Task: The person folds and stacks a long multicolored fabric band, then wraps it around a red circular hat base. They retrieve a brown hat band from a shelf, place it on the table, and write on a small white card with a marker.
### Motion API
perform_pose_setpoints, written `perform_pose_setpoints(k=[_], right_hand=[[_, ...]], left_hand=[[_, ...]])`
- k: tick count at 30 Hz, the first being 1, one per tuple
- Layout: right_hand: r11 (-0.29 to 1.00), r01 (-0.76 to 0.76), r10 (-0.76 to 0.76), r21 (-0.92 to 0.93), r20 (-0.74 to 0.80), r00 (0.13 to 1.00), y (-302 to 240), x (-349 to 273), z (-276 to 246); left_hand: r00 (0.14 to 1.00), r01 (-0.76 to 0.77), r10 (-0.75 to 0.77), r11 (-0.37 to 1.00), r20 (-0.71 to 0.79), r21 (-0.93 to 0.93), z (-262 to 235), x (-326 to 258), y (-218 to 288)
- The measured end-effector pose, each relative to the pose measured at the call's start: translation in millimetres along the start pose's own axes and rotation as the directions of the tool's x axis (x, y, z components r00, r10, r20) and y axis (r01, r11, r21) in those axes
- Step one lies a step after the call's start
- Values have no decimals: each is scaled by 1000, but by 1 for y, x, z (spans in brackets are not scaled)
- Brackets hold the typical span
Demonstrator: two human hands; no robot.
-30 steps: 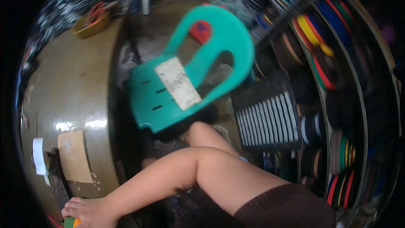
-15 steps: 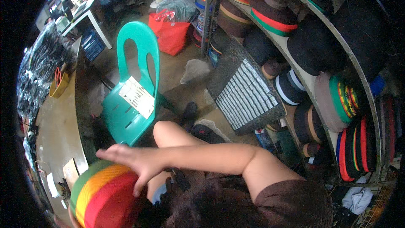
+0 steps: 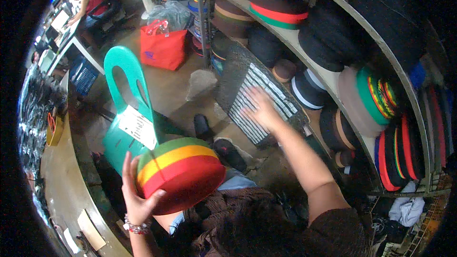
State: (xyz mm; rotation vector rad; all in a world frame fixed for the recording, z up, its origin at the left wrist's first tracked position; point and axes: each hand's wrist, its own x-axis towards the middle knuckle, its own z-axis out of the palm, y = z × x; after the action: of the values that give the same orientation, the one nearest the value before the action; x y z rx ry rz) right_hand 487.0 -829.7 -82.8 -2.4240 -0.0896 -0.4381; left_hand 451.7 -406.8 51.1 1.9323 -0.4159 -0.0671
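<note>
My left hand [image 3: 138, 192], a beaded bracelet on its wrist, grips the side of a thick round roll of webbing [image 3: 183, 173] banded green, yellow and red. The roll is tilted over my lap, its red face towards me. A dark line crosses its bands near my thumb. Stretched out to the right, my right hand [image 3: 261, 112] holds nothing, its fingers spread and slightly blurred. It is over or on a dark board [image 3: 228, 83] with rows of white strips; whether it touches cannot be made out.
Ahead stands a green plastic chair [image 3: 112, 131] with a paper [image 3: 137, 126] on its seat. A table [image 3: 66, 176] curves along the left. Shelves with coloured rolls [image 3: 369, 100] line the right. A red bag [image 3: 164, 50] sits on the floor; another person [image 3: 90, 4] works at a far desk.
My right hand has left the striped roll and swung right to the dark board. The roll, now in my left hand, has moved right and up from the lower left. The view has shifted.
</note>
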Motion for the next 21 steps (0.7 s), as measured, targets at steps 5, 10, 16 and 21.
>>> perform_pose_setpoints(k=[5,10,16,21], right_hand=[[476,-555,531,-682,-279,800,115,3,-42],[682,-505,607,-529,23,794,125,20,-16],[882,-423,451,-207,109,886,98,82,23],[931,-230,267,-283,98,959,121,173,33]], left_hand=[[999,-31,30,995,14,96,8,2,-4],[1000,-16,16,961,2,277,1,-7,-4],[999,22,-36,943,36,333,6,7,1],[996,51,-76,922,50,383,6,17,10]])
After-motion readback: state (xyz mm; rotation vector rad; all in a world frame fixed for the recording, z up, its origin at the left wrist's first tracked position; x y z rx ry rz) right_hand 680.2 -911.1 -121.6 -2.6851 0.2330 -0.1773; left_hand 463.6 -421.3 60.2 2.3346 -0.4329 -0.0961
